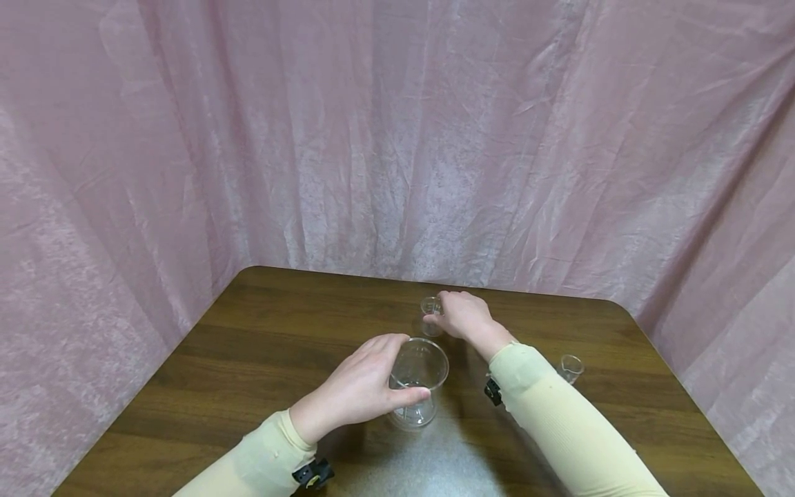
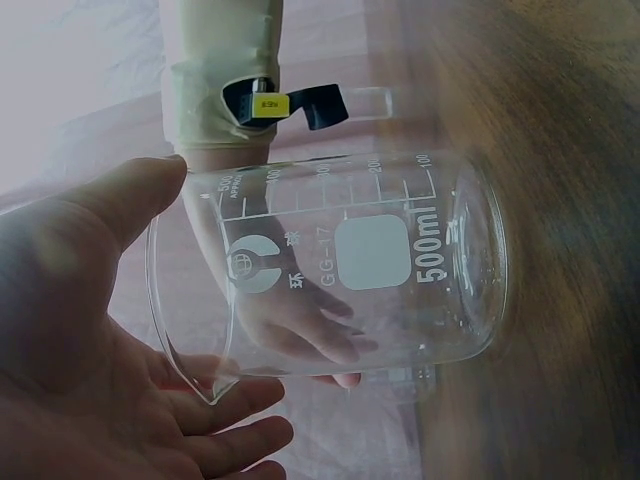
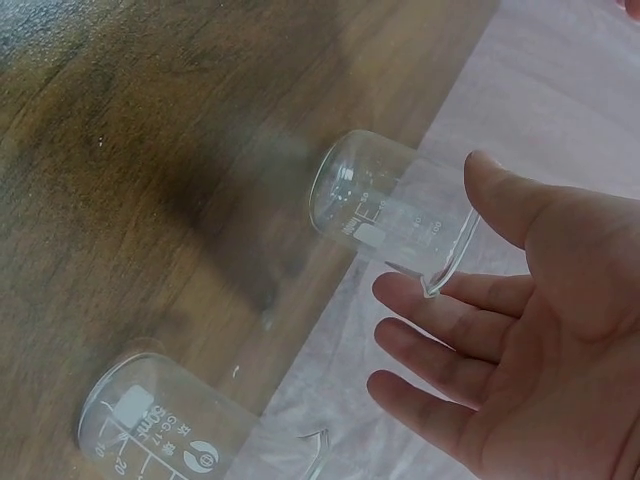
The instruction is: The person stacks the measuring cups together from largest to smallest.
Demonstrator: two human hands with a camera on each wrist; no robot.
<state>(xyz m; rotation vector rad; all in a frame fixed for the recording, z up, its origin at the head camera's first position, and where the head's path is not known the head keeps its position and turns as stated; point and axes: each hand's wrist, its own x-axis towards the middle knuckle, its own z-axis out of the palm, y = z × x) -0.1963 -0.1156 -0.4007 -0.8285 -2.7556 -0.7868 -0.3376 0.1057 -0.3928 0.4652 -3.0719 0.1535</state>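
Note:
A large glass beaker (image 1: 417, 373) marked 500 ml (image 2: 430, 245) stands upright on the table in front of me. My left hand (image 1: 366, 383) holds it near the rim, thumb on the near side and fingers round the far side. Farther back, my right hand (image 1: 464, 316) holds a small glass beaker (image 1: 431, 307) by its top. In the right wrist view the thumb lies at that small beaker's (image 3: 385, 205) rim and the fingertips show near its spout. The right palm (image 3: 580, 330) faces the glass.
Another small beaker, marked 50 ml (image 3: 150, 415), stands on the table to the right, partly behind the right sleeve (image 1: 546, 407) in the head view. The brown wooden table (image 1: 261, 324) ends at a pink curtain (image 1: 397, 138) at the back and sides.

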